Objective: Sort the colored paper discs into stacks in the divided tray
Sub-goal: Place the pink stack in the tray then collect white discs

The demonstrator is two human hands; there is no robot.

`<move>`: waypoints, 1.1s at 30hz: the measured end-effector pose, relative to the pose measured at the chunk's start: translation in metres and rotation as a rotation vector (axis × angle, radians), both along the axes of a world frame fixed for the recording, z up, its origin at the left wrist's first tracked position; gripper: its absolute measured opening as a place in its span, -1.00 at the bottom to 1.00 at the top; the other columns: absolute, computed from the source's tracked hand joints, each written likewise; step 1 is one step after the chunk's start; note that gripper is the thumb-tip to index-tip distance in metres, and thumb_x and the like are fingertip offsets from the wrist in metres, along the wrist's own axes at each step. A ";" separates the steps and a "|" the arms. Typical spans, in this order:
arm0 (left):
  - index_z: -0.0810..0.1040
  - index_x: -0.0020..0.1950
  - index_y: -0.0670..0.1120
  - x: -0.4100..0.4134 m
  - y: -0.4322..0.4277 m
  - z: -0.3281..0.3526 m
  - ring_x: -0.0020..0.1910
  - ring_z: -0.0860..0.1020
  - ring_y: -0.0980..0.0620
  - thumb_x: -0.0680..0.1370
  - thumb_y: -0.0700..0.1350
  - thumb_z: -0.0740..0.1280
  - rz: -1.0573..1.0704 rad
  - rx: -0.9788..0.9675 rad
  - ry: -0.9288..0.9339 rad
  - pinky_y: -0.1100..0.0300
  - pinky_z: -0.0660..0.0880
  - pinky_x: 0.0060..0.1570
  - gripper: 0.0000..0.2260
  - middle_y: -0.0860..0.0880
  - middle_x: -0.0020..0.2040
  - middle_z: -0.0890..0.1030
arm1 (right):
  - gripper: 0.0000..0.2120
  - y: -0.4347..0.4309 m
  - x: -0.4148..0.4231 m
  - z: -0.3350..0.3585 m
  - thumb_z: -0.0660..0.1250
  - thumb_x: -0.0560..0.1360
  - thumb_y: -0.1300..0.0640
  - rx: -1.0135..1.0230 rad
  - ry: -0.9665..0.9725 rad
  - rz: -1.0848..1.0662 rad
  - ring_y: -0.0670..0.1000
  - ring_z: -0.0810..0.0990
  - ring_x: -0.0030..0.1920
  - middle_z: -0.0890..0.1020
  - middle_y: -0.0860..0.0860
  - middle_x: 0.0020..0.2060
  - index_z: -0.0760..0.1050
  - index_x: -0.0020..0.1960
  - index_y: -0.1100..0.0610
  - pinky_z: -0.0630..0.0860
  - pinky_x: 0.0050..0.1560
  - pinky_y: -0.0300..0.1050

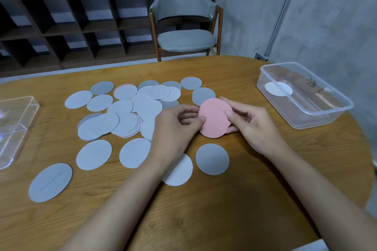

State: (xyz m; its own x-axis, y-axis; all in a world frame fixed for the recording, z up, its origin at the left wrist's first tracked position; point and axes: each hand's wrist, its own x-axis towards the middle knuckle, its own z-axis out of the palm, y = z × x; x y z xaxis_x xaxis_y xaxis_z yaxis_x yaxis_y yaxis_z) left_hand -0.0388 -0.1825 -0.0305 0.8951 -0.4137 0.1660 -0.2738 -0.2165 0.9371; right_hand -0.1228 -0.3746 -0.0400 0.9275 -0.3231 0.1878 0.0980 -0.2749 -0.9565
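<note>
Both hands hold pink paper discs (214,122) just above the wooden table (224,199). My left hand (175,126) pinches their left edge with thumb and fingers. My right hand (251,124) grips the right edge, thumb on top. Several white and grey discs (126,112) lie scattered and overlapping to the left. Single discs lie near my forearms: a grey disc (212,159) and a white disc (179,171). A clear plastic tub (326,112) at the right holds one white disc (278,88).
A clear divided tray (14,128) sits at the table's left edge. A large grey disc (51,182) lies near the front left. Behind the table stand a grey chair (183,24) and dark wooden shelving (71,28). A concrete wall is on the right.
</note>
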 end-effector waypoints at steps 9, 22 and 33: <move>0.72 0.18 0.03 -0.001 0.006 0.000 -0.07 0.67 0.19 0.53 -0.11 0.54 -0.011 0.033 -0.226 0.42 0.55 -0.03 -0.77 0.14 -0.12 0.72 | -0.57 0.002 -0.008 -0.001 0.36 0.63 0.18 -0.208 0.001 0.031 -0.17 0.63 0.24 0.65 -0.13 0.26 0.46 0.48 0.09 0.55 0.18 -0.33; 0.73 0.22 0.05 -0.011 0.000 -0.007 -0.16 0.67 0.10 0.53 -0.09 0.53 0.042 0.089 -0.397 0.23 0.55 -0.05 -0.74 0.11 -0.12 0.75 | -0.57 0.008 -0.010 0.000 0.29 0.66 0.17 -0.600 -0.008 -0.036 -0.16 0.59 0.12 0.66 -0.05 0.12 0.41 0.52 0.13 0.45 0.14 -0.36; 0.75 0.03 -0.03 0.002 0.061 0.027 -0.26 0.73 0.11 0.47 -0.07 0.59 0.005 0.028 -0.007 0.24 0.66 -0.13 -0.84 0.03 -0.27 0.75 | -0.74 0.049 0.003 0.034 0.36 0.63 0.12 -0.305 0.105 0.100 -0.04 0.69 -0.05 0.73 -0.06 -0.03 0.60 0.29 -0.06 0.65 0.09 -0.01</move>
State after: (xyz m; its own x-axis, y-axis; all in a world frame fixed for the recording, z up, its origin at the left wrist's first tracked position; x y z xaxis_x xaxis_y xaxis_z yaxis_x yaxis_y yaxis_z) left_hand -0.0364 -0.1216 -0.0034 0.8961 -0.4137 0.1608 -0.2793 -0.2440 0.9287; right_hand -0.1197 -0.3252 -0.0059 0.9712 -0.1730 0.1637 0.0444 -0.5439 -0.8380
